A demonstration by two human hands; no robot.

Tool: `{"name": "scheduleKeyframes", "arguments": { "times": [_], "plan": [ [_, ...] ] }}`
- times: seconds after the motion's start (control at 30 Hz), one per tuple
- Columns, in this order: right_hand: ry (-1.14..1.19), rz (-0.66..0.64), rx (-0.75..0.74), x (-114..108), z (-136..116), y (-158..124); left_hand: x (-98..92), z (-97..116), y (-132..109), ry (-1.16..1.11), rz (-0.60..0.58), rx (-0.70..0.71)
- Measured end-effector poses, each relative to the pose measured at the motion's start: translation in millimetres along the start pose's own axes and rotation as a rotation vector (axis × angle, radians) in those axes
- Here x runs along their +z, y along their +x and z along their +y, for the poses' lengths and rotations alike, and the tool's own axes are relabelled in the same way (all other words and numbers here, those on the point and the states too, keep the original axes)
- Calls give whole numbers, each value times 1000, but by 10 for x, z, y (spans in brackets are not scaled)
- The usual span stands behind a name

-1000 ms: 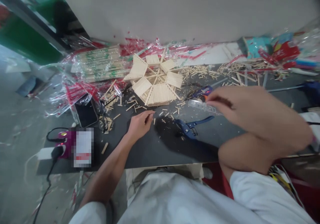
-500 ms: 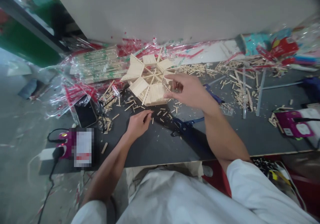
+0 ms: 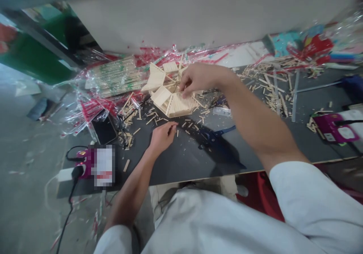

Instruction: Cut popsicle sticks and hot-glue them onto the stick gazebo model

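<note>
A wooden stick model (image 3: 181, 103), built of several slatted panels around a spoked centre, stands on the dark tabletop. My right hand (image 3: 204, 78) reaches over it from the right. Its fingers are curled down near the inner edge of the front panel, thumb close to the slats; anything between the fingertips is hidden. In front of the model my left hand (image 3: 163, 136) rests low over the table. Its thumb and forefinger are pressed together, and what they hold, if anything, is too small to make out. Short cut sticks (image 3: 188, 124) lie scattered beside it.
A dark blue tool (image 3: 211, 137) lies in shadow before me. Bundled sticks in plastic wrap (image 3: 113, 76) sit at back left. A phone (image 3: 104, 127) and purple power strip (image 3: 86, 163) are left; another purple strip (image 3: 333, 127), loose sticks (image 3: 273, 97) and a blue glue gun (image 3: 351, 87) are right.
My right hand has moved forward and left, from the model's right side to over its middle, and its fingers have drawn closer together. My left hand has hardly moved; the view has shifted slightly.
</note>
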State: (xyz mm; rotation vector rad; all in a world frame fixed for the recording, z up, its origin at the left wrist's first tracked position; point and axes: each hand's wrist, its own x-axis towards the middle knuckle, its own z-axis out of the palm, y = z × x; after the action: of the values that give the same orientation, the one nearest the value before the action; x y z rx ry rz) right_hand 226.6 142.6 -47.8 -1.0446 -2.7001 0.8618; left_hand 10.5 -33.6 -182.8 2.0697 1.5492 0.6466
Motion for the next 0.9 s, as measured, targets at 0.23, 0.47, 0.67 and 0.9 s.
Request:
{"name": "scheduleKeyframes", "arguments": {
  "times": [0.23,0.47,0.67,0.9],
  "plan": [
    [-39,147,41,37,-138,-20,-31,29,13,0,-20,8],
    [164,443,83,4,22,-484,-46,48,-2,5,-26,-5],
    [146,354,172,225,178,-1189,-66,-8,2,-39,-28,-24],
    [106,237,454,660,7,-2450,-152,89,-34,-4,-38,127]
  ]
}}
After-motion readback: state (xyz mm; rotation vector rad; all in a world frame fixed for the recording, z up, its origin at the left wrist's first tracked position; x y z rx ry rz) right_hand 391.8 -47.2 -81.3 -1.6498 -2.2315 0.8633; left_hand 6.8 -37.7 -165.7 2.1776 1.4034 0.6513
